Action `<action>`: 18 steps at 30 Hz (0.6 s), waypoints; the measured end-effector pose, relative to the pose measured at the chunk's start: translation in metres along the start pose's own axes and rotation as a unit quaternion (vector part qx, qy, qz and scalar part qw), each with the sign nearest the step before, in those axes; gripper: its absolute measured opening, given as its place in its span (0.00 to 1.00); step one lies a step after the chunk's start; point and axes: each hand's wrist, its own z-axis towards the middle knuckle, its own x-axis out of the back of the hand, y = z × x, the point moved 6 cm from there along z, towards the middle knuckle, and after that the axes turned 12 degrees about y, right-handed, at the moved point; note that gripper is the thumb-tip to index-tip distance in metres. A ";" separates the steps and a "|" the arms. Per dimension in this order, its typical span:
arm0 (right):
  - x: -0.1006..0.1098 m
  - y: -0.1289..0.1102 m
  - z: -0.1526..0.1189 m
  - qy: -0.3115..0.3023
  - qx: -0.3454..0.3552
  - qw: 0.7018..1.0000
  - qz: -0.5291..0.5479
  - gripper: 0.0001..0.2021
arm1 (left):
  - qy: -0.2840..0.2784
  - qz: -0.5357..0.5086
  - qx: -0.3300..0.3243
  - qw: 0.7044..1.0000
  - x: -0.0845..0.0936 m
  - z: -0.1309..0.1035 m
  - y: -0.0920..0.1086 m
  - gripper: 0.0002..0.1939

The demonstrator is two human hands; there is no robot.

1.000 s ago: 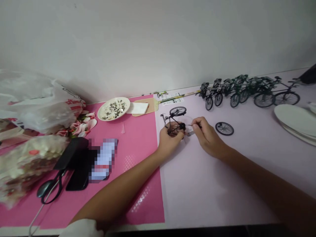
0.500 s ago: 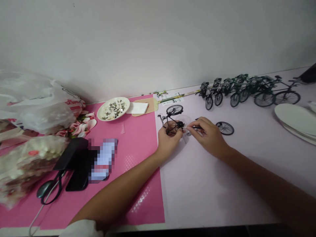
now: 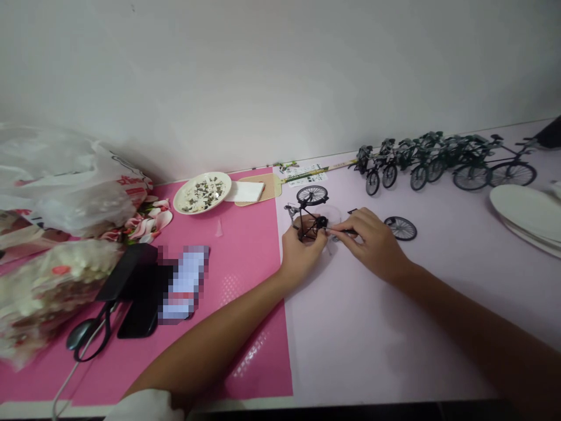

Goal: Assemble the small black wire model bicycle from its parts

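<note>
A small black model bicycle (image 3: 307,213) with one wheel fitted is held by my left hand (image 3: 301,252), fingers wrapped round its frame. My right hand (image 3: 371,237) pinches a thin screwdriver (image 3: 346,231), whose tip meets the bicycle near its black hub. A loose spoked wheel (image 3: 400,228) lies on the table just right of my right hand. Behind my hands, a clear round piece shows faintly on the table. The fingertips of my left hand are partly hidden by the bicycle.
Several finished model bicycles (image 3: 471,164) stand along the wall at the right, with white plates (image 3: 526,210) in front. A bowl of small parts (image 3: 202,193) sits back left. Further left are plastic bags (image 3: 61,187), scissors (image 3: 94,345) and a phone (image 3: 186,283).
My right hand and the screwdriver have shifted very slightly, and the view has moved a little. Both holds look the same.
</note>
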 end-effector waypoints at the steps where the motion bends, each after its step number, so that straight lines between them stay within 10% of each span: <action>1: 0.000 0.000 0.000 -0.004 0.003 1.000 -0.002 0.04 | 0.000 0.008 -0.006 1.000 0.000 0.000 0.001 0.15; 18: -0.006 0.017 -0.009 -0.102 -0.093 0.988 -0.062 0.04 | 0.004 0.030 -0.045 0.999 0.000 -0.003 0.004 0.14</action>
